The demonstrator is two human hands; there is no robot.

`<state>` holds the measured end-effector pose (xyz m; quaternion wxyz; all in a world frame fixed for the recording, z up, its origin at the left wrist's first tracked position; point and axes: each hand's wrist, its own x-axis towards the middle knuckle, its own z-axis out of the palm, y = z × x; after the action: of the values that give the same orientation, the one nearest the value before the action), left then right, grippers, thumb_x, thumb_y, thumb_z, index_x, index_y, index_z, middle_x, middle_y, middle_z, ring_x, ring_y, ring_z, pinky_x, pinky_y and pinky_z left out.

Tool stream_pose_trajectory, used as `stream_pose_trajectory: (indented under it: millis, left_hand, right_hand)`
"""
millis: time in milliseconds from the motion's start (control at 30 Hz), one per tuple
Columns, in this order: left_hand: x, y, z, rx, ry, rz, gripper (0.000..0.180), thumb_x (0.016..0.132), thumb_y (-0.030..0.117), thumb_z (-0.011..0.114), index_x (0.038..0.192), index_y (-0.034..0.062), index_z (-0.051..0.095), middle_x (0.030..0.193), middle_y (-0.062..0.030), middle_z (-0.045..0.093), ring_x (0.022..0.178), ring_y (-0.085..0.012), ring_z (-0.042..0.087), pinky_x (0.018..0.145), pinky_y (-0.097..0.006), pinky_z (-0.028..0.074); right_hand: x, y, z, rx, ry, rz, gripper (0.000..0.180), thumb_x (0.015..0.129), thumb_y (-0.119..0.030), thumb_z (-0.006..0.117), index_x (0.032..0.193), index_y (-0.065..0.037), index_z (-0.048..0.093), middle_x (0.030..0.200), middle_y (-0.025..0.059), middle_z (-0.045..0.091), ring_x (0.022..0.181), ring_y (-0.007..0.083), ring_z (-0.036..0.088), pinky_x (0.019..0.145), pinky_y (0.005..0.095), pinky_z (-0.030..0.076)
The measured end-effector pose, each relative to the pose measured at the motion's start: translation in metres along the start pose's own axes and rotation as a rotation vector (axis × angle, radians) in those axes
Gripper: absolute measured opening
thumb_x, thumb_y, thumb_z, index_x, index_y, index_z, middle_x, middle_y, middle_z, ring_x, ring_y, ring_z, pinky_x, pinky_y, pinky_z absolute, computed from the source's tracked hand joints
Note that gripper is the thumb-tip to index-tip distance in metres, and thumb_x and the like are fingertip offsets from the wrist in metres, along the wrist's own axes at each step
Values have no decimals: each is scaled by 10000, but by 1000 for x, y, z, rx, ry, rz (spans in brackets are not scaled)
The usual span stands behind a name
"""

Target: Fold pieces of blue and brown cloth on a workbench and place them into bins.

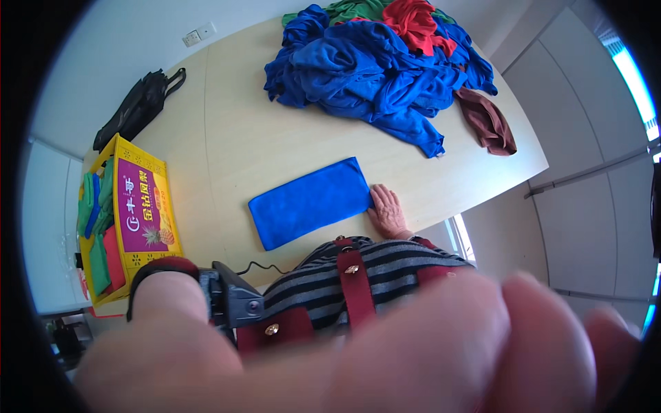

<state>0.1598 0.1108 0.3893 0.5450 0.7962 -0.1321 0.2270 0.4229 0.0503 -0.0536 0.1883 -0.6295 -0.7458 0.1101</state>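
Observation:
A folded blue cloth (310, 203) lies flat on the pale table, slightly slanted. At its right end my right hand (389, 211) rests flat on the tabletop, fingers stretched out and close to the cloth's edge, holding nothing. Large and blurred in the foreground is my left hand (427, 344), raised close to the camera. Its fingers look bent and lie together; the tips and anything in them cannot be made out. A black strap with a small device (234, 296) sits at the left wrist.
A heap of crumpled blue cloths (365, 69), with red and green ones, covers the far side. Right of it lies a brown cloth (487, 122). At the left stand a yellow and purple box (144, 206) holding folded cloths and a black umbrella-like bundle (138, 103).

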Motion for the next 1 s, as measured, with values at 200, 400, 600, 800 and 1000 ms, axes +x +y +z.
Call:
stream_pose_trajectory:
  millis: [200, 400, 600, 800, 1000]
  left_hand:
    - [-5, 16, 12, -23, 46, -37, 484, 938, 403, 577, 1160, -28, 588, 1082, -212, 653, 935, -341, 669, 828, -433, 540]
    - [-1, 20, 18, -53, 89, -40, 517, 941, 427, 573, 1176, -34, 581, 1094, -220, 649, 948, -349, 668, 841, -438, 537]
    - [1, 17, 39, -182, 114, -76, 550, 944, 451, 568, 1193, -40, 574, 1105, -228, 646, 961, -358, 667, 853, -442, 534]
    - [9, 13, 43, -257, 116, -76, 583, 947, 475, 564, 1209, -46, 567, 1117, -236, 643, 973, -367, 666, 866, -446, 532]
    - [10, 10, 45, -334, 140, -72, 616, 949, 499, 559, 1225, -52, 560, 1129, -243, 639, 986, -375, 664, 879, -451, 529]
  right_hand:
    - [-18, 10, 20, -7, 52, 28, 599, 887, -266, 618, 1406, -25, 440, 1485, 167, 423, 1423, 332, 339, 1178, 489, 241]
    - [5, 13, 7, 1, 59, -53, 595, 880, -258, 620, 1393, -11, 447, 1481, 172, 425, 1417, 335, 345, 1176, 489, 245]
    - [-1, 11, 2, -10, 50, -22, 578, 879, -256, 611, 1377, -5, 463, 1480, 174, 426, 1417, 334, 343, 1178, 483, 242]
    - [-1, 7, 1, -6, 33, -15, 575, 882, -259, 606, 1377, -3, 464, 1482, 173, 424, 1420, 330, 340, 1179, 480, 242]
    - [-1, 6, -2, -20, 29, -8, 574, 886, -263, 601, 1379, -5, 463, 1485, 169, 423, 1423, 326, 337, 1180, 478, 242]
